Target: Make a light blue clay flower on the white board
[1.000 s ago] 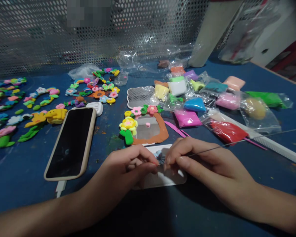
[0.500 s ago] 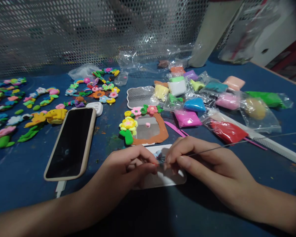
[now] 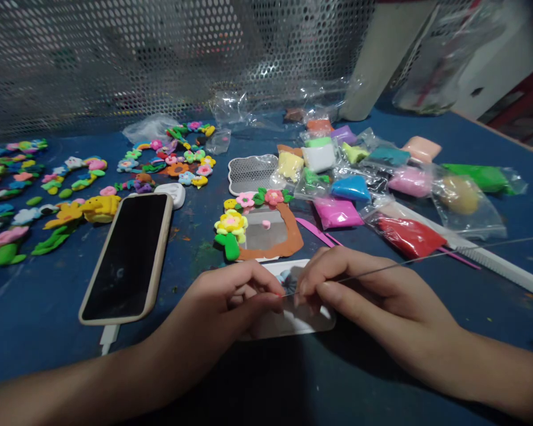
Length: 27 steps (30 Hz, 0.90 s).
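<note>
Over a white tray [image 3: 311,324], my left hand [image 3: 237,302] pinches a tiny red piece, perhaps clay, between thumb and forefinger. A thin grey wire [image 3: 395,264] passes through the pinched fingers of my right hand [image 3: 364,296]. One end of it reaches the red piece; the other runs off past the right edge. Between my hands, a small light-blue shape [image 3: 286,279] lies on the tray, partly hidden by fingers. Just beyond stands out a mirror [image 3: 258,232] with a brown clay border [image 3: 293,234], a yellow flower [image 3: 231,223], a pink flower and green leaves.
To the left lie a phone [image 3: 128,254] on a charging cable [image 3: 109,338] and several clay-decorated rings [image 3: 75,171]. Bagged clay, including a red packet [image 3: 411,236], is heaped at right beside a white comb [image 3: 493,260]. A perforated metal panel [image 3: 160,59] closes the back.
Both hands keep almost the same pose, with only a very slight shift of the right fingers. A faint mark now shows on the dark phone screen.
</note>
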Motion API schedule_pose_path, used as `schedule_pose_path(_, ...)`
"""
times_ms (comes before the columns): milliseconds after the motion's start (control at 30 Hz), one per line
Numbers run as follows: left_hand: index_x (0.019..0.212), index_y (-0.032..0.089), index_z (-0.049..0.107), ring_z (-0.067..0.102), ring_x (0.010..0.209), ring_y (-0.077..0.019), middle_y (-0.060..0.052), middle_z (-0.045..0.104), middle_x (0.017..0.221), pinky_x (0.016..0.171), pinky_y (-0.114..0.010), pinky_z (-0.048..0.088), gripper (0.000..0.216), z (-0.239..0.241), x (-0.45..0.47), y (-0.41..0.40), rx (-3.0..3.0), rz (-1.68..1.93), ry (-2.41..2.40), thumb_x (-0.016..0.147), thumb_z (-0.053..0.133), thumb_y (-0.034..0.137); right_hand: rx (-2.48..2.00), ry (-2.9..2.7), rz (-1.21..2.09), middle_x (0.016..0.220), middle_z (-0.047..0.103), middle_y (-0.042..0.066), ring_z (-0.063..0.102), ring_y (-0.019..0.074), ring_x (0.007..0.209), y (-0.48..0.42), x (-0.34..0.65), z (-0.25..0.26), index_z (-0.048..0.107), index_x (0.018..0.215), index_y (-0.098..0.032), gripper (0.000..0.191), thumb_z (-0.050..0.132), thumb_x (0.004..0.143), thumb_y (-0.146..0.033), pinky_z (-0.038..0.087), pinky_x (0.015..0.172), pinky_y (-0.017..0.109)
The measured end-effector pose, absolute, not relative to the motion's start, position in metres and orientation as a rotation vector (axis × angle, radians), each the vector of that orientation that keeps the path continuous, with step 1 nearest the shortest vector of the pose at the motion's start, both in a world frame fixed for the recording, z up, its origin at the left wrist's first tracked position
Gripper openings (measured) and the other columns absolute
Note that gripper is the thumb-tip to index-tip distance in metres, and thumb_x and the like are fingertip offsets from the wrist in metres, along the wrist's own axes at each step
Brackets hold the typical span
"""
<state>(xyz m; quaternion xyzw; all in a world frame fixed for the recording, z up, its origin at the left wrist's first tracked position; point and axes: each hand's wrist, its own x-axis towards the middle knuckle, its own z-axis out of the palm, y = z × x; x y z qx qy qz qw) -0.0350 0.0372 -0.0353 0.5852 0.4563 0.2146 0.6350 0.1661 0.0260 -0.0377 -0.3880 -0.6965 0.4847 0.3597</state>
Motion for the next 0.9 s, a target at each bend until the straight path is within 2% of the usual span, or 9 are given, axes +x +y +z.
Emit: schedule_pose_path(900,0.076,0.017,0.060,0.041,0.048,-0.0044,0.008,0.049,0.056,0.044,-0.014,0.030,0.012,-0.0362,-0.0354,0.0394,1.380,0.495,1.036,0.085,0.058,0.025,-0.984,-1.789,1.261,0.080,0.062,-0.003,0.058,0.0067,0.071,0.0263,0.1664,-0.0395,0.061,0.087,-0.021,0.014,0.049,0.093,-0.018,0.045,0.064,0.015)
